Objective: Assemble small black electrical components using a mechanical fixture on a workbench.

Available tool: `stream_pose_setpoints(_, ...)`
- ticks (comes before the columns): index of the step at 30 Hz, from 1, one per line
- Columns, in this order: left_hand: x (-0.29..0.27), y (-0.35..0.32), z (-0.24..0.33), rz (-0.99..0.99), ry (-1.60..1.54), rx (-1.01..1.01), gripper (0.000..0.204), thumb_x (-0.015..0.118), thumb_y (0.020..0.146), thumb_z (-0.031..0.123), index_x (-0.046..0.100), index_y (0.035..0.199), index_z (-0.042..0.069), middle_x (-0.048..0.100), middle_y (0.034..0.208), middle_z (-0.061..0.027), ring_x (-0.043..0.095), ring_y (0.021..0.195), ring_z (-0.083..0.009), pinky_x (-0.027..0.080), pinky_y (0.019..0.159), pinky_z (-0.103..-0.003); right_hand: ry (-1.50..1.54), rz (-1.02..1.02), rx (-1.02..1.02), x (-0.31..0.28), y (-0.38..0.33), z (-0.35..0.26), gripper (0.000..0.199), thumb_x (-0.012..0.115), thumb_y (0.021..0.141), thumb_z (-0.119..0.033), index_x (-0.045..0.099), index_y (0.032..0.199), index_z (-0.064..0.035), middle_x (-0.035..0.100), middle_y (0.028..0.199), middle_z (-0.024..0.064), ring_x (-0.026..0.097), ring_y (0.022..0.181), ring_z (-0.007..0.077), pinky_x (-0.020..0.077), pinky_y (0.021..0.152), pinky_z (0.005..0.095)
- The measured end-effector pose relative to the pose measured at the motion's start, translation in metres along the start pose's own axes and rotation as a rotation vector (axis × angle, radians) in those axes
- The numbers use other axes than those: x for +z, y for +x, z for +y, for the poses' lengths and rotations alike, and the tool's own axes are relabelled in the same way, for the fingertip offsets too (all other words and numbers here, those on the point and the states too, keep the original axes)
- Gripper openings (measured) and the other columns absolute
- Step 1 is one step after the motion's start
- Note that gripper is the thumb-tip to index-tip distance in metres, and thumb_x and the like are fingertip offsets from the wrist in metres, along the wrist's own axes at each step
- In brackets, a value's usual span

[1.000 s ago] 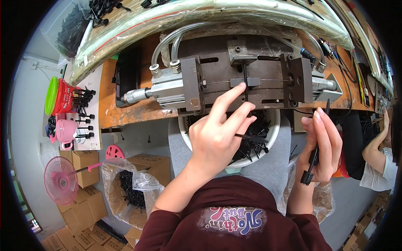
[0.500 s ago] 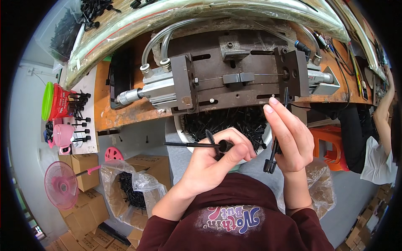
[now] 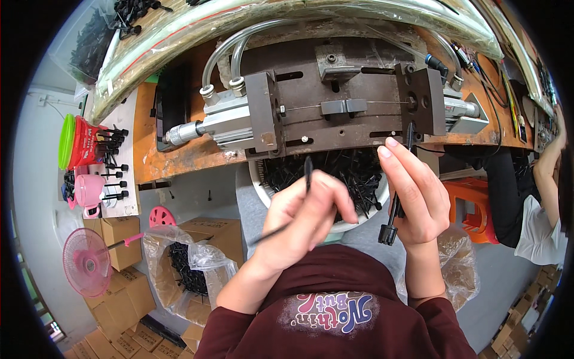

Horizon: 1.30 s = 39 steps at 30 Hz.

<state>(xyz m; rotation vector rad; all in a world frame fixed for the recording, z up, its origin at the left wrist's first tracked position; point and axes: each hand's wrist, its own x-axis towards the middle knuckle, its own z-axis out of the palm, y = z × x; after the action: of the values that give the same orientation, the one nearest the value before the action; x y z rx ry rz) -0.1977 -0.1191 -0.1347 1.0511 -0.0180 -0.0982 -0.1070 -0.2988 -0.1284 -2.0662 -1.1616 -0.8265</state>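
Observation:
My left hand (image 3: 297, 222) is above the near edge of a round white basin (image 3: 256, 179), its fingers curled round thin black mascara wands (image 3: 308, 170). One wand end rises past the fingers and another sticks out by the wrist; motion blurs both, so their brushes are hard to make out. My right hand (image 3: 421, 200) is upright at the basin's right, pinching black mascara wands with the thumb side. A ribbed black cap (image 3: 387, 234) hangs below those fingers, and a bristled tip (image 3: 411, 136) shows above them. Many loose wands (image 3: 335, 173) fill the basin.
A dark metal fixture (image 3: 329, 128) with cylinders and clear hoses spans the wooden bench (image 3: 179, 169) ahead. At left are a pink fan (image 3: 88, 263), a pink cup (image 3: 89, 190) and a plastic-lined carton (image 3: 206, 236). Another person's arm (image 3: 547, 167) is at far right.
My left hand has turned, swinging its wands from lying sideways to steeper angles; the cap seen in it earlier is now hidden. My right hand has barely moved.

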Motion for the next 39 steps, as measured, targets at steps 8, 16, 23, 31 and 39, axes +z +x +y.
stream_pose_setpoints(8, 0.022, 0.003, 0.015, 0.153, 0.410, 0.176, 0.029, 0.075, 0.081, 0.016, 0.071, 0.105, 0.001, 0.067, 0.089, -0.0069, 0.042, 0.055, -0.0023, 0.033, 0.049, -0.018, -0.020, 0.003, -0.010, 0.005, 0.004, 0.001, 0.032, 0.064, 0.073, -0.001, 0.068, 0.104, 0.0082, 0.067, 0.102, 0.0212, 0.070, 0.081, 0.0266, 0.0566, 0.066, 0.0308)
stream_pose_setpoints(16, 0.024, 0.007, 0.015, 0.133, 0.911, 0.544, 0.036, 0.085, 0.064, 0.005, 0.075, 0.098, 0.007, 0.067, 0.093, -0.0052, 0.058, 0.067, -0.0112, 0.041, 0.050, -0.024, -0.022, 0.068, -0.047, 0.011, 0.011, 0.008, 0.032, 0.063, 0.076, 0.002, 0.067, 0.107, 0.0094, 0.066, 0.107, 0.0245, 0.070, 0.088, 0.0286, 0.0574, 0.073, 0.0322)
stream_pose_setpoints(23, 0.008, 0.037, -0.004, 0.320, 1.451, 0.647, 0.031, 0.080, 0.068, 0.010, 0.073, 0.097, 0.007, 0.068, 0.117, -0.0082, 0.067, 0.069, -0.0152, 0.052, 0.060, -0.025, 0.050, 0.141, 0.213, -0.002, 0.002, 0.003, 0.034, 0.067, 0.079, 0.012, 0.064, 0.113, 0.0080, 0.066, 0.109, 0.0220, 0.068, 0.099, 0.0310, 0.0564, 0.086, 0.0354)
stream_pose_setpoints(31, 0.016, 0.047, 0.003, 0.317, 1.654, 0.585, 0.025, 0.077, 0.070, 0.015, 0.071, 0.093, 0.006, 0.068, 0.117, -0.0051, 0.067, 0.067, -0.0169, 0.052, 0.057, -0.026, 0.257, 0.142, 0.413, -0.023, -0.016, 0.000, 0.087, 0.047, 0.090, -0.062, 0.033, 0.141, 0.0067, 0.041, 0.140, 0.0287, 0.051, 0.124, 0.0412, 0.0403, 0.104, 0.0471)
stream_pose_setpoints(39, 0.015, 0.047, 0.003, 0.320, 1.618, 0.572, 0.025, 0.077, 0.070, 0.015, 0.070, 0.092, 0.007, 0.068, 0.117, -0.0041, 0.067, 0.067, -0.0172, 0.052, 0.057, -0.026, 0.542, 0.212, 0.493, -0.030, -0.013, -0.002, 0.044, 0.071, 0.085, -0.010, 0.041, 0.116, -0.0006, 0.045, 0.132, 0.0372, 0.061, 0.111, 0.0408, 0.0513, 0.094, 0.0435)
